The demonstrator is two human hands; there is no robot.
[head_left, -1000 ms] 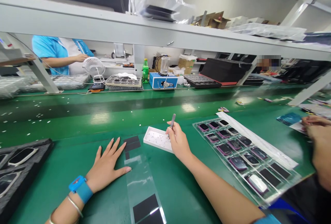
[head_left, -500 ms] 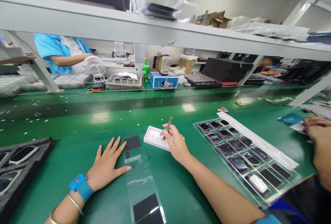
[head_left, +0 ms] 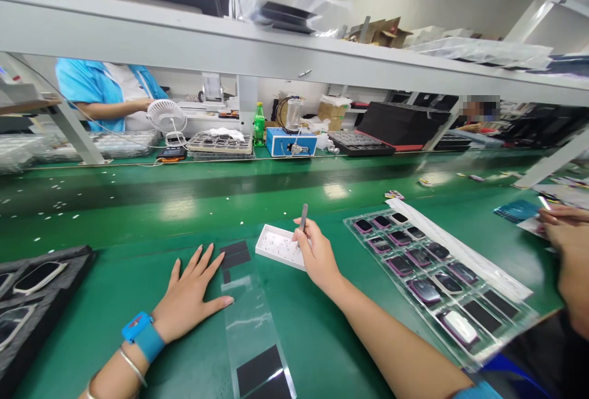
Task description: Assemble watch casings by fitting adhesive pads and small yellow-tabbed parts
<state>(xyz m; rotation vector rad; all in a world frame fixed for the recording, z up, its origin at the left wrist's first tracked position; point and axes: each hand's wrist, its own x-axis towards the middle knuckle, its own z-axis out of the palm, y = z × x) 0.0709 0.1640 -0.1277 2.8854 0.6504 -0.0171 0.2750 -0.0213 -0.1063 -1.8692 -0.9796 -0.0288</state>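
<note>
My left hand lies flat on the green mat with its fingers spread, its thumb close to a clear plastic strip carrying black rectangular pads. A blue wristband and a thin metal bangle sit on that wrist. My right hand pinches grey tweezers with the tips hidden in my fingers, just at the right end of a shallow white tray holding tiny pale bits. To the right lies a clear tray of purple-framed black devices.
A black foam tray of device frames lies at the far left. A co-worker's hands work at the right edge near papers. Beyond the mat runs a green conveyor belt with white specks, under a white shelf beam.
My right hand has shifted slightly right, and the tweezers stand more upright. My left hand has not moved. A shiny tool now shows at the co-worker's hand.
</note>
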